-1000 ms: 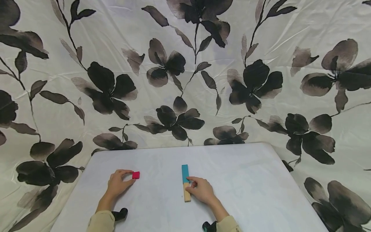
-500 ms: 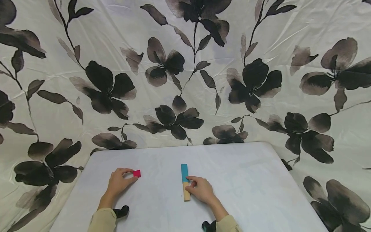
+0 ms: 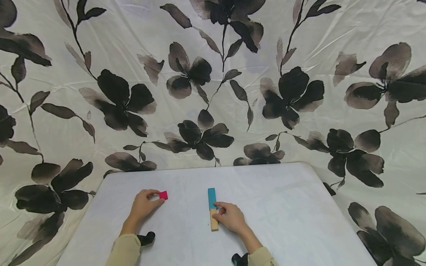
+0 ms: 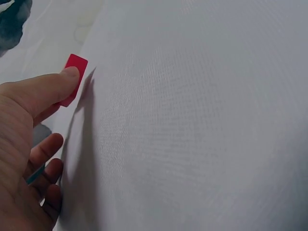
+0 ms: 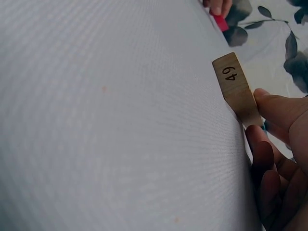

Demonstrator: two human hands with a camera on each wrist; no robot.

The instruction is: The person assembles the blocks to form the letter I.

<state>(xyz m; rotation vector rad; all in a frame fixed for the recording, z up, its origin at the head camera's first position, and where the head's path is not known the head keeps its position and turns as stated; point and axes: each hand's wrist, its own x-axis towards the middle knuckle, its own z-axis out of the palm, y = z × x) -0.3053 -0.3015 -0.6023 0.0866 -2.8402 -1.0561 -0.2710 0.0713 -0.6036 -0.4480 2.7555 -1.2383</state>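
Observation:
My left hand (image 3: 144,204) pinches a small red block (image 3: 163,195) between thumb and fingertips, to the left of two other blocks. In the left wrist view the thumb lies across the face of the red block (image 4: 74,79), with a shadow on the cloth beside it. A plain wooden block (image 3: 214,222) lies end to end with a blue block (image 3: 212,198) in one line. My right hand (image 3: 232,219) grips the wooden block with its thumb, and its index fingertip touches the blue block. In the right wrist view, the wooden block's (image 5: 232,79) end bears the number 49.
The blocks are on a white-covered table (image 3: 276,207) with a straight far edge. Behind it hangs a pale cloth (image 3: 239,147) printed with dark flowers. Black wrist devices stick out by both sleeves, one beside the left sleeve (image 3: 124,251).
My left hand has moved right and slightly away from me with the red block, toward the blue and wooden blocks. The right hand and its two blocks have stayed in place.

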